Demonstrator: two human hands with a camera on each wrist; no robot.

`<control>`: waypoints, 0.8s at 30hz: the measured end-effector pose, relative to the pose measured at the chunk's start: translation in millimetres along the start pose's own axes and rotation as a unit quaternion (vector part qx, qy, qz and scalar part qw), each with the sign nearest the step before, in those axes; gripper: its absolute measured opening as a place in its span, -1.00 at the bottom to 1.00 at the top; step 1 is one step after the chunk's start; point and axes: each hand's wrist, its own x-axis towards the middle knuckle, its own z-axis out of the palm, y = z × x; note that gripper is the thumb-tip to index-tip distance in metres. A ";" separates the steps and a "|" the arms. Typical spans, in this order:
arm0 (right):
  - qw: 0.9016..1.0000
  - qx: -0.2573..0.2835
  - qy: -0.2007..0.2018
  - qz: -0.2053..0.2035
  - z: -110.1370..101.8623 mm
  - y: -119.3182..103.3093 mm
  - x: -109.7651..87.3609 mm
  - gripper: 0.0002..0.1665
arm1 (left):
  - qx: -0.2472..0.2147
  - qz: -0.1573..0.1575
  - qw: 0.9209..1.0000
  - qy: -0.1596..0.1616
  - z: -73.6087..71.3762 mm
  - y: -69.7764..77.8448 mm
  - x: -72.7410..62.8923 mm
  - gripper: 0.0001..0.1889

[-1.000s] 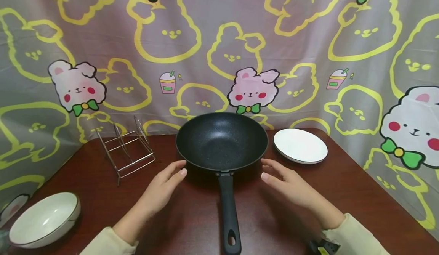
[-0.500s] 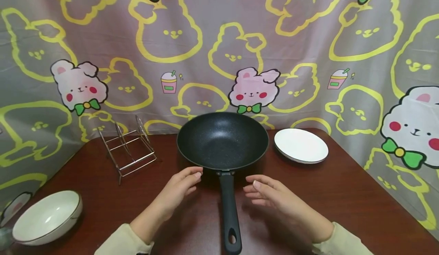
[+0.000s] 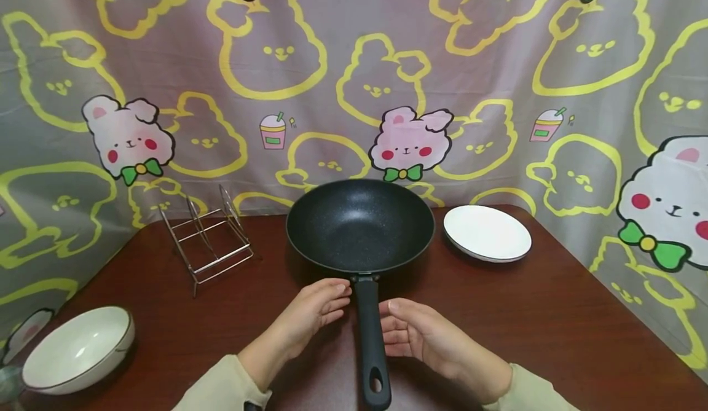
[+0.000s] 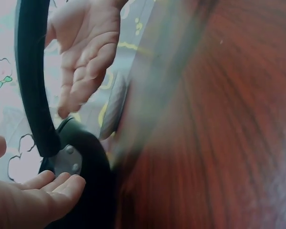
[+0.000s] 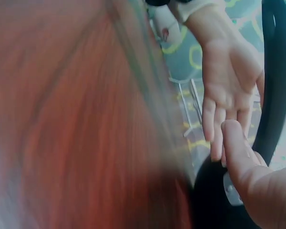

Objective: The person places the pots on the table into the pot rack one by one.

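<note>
A dark, deep wok (image 3: 359, 227) stands on the brown table, its black handle (image 3: 370, 337) pointing toward me. My left hand (image 3: 304, 319) is just left of the handle's upper end, fingers extended and loosely bent, holding nothing. On the other side my right hand (image 3: 431, 337) is close to the handle with relaxed fingers; whether its fingertips touch the handle cannot be told. In the left wrist view the handle (image 4: 33, 76) and its riveted bracket (image 4: 67, 160) show between the two hands. The right wrist view has the handle (image 5: 276, 71) beside both hands.
A white plate (image 3: 487, 233) lies right of the wok. To the left stands a metal wire rack (image 3: 207, 245). A white bowl with a dark rim (image 3: 80, 349) is at the front left of the table (image 3: 581, 331). A patterned curtain (image 3: 332, 30) hangs behind.
Both hands have come inward from beside the wok's rim to either side of the handle, and a little nearer to me. The wok, plate, rack and bowl have stayed in place.
</note>
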 end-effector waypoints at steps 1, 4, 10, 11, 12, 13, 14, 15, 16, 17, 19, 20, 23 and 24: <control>1.000 0.009 -0.006 0.003 1.8 0.8 0.3 -0.66 | -0.006 -0.002 1.000 -0.002 1.4 -0.9 1.0 -0.47; 0.999 0.041 -0.015 0.014 8.9 2.0 -0.2 -0.72 | -0.025 -0.008 1.000 -0.013 5.1 -3.3 4.2 -0.46; 0.995 0.097 -0.020 0.035 27.6 2.2 -1.0 -0.68 | -0.070 -0.010 0.997 -0.014 10.7 -6.4 11.2 -0.50; 0.994 0.101 -0.021 0.036 30.1 2.2 -1.1 -0.67 | -0.077 -0.010 0.997 -0.012 11.7 -6.5 12.4 -0.54; 0.994 0.104 -0.021 0.036 32.2 2.3 -1.0 -0.66 | -0.083 -0.010 0.996 -0.010 12.8 -6.4 13.6 -0.59; 0.994 0.105 -0.021 0.037 34.0 2.4 -1.0 -0.66 | -0.089 -0.011 0.996 -0.009 13.8 -6.5 14.7 -0.64; 0.993 0.107 -0.019 0.037 35.5 2.6 -1.0 -0.65 | -0.097 -0.011 0.995 -0.007 14.8 -6.6 15.7 -0.69; 0.993 0.107 -0.016 0.035 36.7 3.0 -0.9 -0.65 | -0.105 -0.011 0.994 -0.006 15.8 -6.6 16.6 -0.74; 0.994 0.107 -0.013 0.034 37.5 3.2 -0.7 -0.66 | -0.113 -0.011 0.994 -0.004 17.0 -6.5 17.3 -0.79; 0.994 0.107 -0.008 0.034 38.4 3.2 -0.6 -0.67 | -0.119 -0.011 0.993 -0.004 18.1 -6.4 18.1 -0.83; 0.994 0.107 -0.002 0.031 39.6 3.8 -0.2 -0.70 | -0.130 -0.008 0.991 -0.003 20.3 -6.6 19.1 -0.88; 0.994 0.108 0.001 0.031 40.1 3.6 -0.3 -0.72 | -0.134 -0.007 0.991 -0.004 21.4 -6.9 19.8 -0.89; 0.993 0.111 0.007 0.028 41.6 3.5 0.0 -0.75 | -0.140 -0.006 0.990 -0.003 24.8 -7.9 21.9 -0.90; 0.993 0.112 0.008 0.028 42.0 3.6 0.3 -0.75 | -0.139 -0.007 0.990 -0.004 25.8 -8.3 22.6 -0.89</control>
